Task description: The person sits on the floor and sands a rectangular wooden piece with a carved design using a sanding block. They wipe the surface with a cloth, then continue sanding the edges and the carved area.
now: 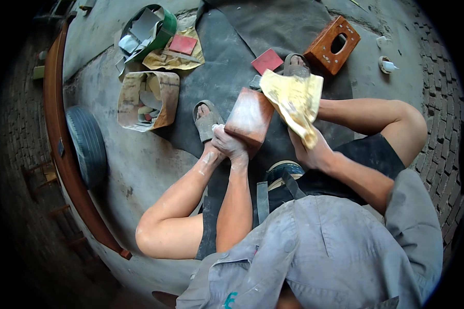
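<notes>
A person sits low over a grey concrete floor [139,165], knees apart, with a dark rubber mat [232,56] spread under the sandalled feet. The left hand [229,146] is closed around the near lower corner of a reddish-brown wooden box with a dusty, whitened face [249,119], holding it tilted up between the knees, just above the mat. The right hand [312,149] grips the lower end of a crumpled yellow sheet of sandpaper [294,100]; the sheet rises from the fingers and lies against the box's upper right edge.

The left foot in a grey sandal [205,119] rests on the mat just left of the box; the right foot's sandal [296,64] shows beyond the sheet. A small red square pad [267,61] lies on the mat near that foot. Farther off on the right stands a second brown wooden box with an oval opening in its top [332,45].

To the left, off the mat, a worn cardboard carton full of paper scraps [148,100] sits on the floor, and beyond it a green round tin holding grey sheets [148,31] lies tipped beside a yellow paper carrying another red square [183,45]. A black rubber tyre [86,144] leans by a long curved brown wooden rail [62,154] at the left edge.
</notes>
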Available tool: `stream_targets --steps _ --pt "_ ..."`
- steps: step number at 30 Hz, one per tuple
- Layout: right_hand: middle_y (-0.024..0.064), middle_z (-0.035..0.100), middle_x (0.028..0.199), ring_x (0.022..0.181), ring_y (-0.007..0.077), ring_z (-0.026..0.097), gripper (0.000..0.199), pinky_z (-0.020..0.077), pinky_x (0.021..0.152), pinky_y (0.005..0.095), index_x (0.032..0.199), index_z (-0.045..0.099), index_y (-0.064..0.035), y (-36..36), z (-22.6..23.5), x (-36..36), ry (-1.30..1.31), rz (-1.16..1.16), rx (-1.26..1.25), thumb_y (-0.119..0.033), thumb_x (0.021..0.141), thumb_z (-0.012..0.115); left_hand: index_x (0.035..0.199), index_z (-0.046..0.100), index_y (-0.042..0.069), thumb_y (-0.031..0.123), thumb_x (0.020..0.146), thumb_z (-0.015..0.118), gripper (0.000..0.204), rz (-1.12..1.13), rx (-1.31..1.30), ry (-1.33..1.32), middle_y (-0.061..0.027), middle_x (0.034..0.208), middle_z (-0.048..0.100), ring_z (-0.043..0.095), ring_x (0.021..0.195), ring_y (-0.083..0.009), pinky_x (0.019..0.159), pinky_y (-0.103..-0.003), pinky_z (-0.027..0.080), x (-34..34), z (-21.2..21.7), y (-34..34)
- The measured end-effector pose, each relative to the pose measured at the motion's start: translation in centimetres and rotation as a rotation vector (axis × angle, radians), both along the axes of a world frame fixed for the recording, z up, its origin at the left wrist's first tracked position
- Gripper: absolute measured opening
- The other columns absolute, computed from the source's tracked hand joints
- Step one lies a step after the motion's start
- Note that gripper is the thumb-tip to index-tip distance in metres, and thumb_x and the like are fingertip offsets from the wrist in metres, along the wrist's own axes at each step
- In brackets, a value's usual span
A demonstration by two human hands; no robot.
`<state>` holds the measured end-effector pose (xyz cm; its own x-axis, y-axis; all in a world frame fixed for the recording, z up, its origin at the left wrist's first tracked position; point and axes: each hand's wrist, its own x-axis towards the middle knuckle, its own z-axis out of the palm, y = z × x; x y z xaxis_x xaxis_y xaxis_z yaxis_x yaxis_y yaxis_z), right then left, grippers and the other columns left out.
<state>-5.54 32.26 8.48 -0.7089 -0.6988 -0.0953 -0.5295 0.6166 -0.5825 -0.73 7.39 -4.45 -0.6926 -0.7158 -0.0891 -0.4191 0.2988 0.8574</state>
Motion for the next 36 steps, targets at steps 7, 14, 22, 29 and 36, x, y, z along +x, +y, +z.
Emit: stream_targets --steps 7,14,22,29,36 --pt "0.0233 0.042 0.159 0.152 0.0402 0.036 0.084 0.0452 0.113 0.0456 0.154 0.041 0.0036 -2.4 3.3 2.0 0.068 0.039 -0.188 -0.016 0.080 0.074 0.076 0.053 -0.008 0.020 0.102 0.046 0.038 0.078 -0.082 0.098 -0.0211 0.069 0.061 0.050 0.062 -0.0297 0.063 -0.047 0.043 -1.4 2.2 1.9" --pt "0.0278 0.048 0.152 0.145 0.0382 0.046 0.080 0.0443 0.114 0.0457 0.149 0.044 0.0063 -7.3 4.0 0.9 0.095 0.143 -0.122 -0.018 0.078 0.073 0.076 0.050 -0.005 0.019 0.101 0.048 0.035 -0.030 -0.393 0.074 -0.0225 0.069 0.060 0.054 0.061 -0.0329 0.059 -0.048 0.041 -1.2 3.4 1.2" --pt "0.0278 0.047 0.152 0.144 0.0425 0.046 0.083 0.0434 0.114 0.0490 0.150 0.044 0.0046 -5.3 4.0 1.8 0.011 0.040 -0.257 -0.020 0.077 0.077 0.087 0.057 -0.003 0.022 0.101 0.058 0.029 -0.161 -0.667 0.110 -0.0216 0.071 0.062 0.058 0.060 -0.0409 0.058 -0.053 0.042 0.4 -1.1 2.0" --pt "0.0142 0.066 0.128 0.120 0.0252 0.061 0.053 0.0453 0.104 0.0376 0.133 0.060 0.0015 -5.9 -5.9 -10.0 -1.103 -0.671 -0.743 -0.041 0.104 0.045 0.114 0.058 0.002 0.054 0.099 0.046 0.056 0.042 0.659 0.097 -0.0168 0.120 0.063 0.063 0.108 -0.0326 0.102 -0.046 0.047 -0.3 0.2 0.1" --pt "0.0174 0.063 0.135 0.125 0.0258 0.058 0.060 0.0398 0.110 0.0370 0.132 0.060 0.0057 -8.2 -2.2 -8.8 -0.928 -0.712 -0.779 -0.043 0.109 0.032 0.142 0.050 -0.001 0.056 0.108 0.033 0.069 -0.050 1.054 0.270 -0.0147 0.147 0.053 0.050 0.137 -0.0274 0.115 -0.041 0.041 -3.8 6.3 0.3"
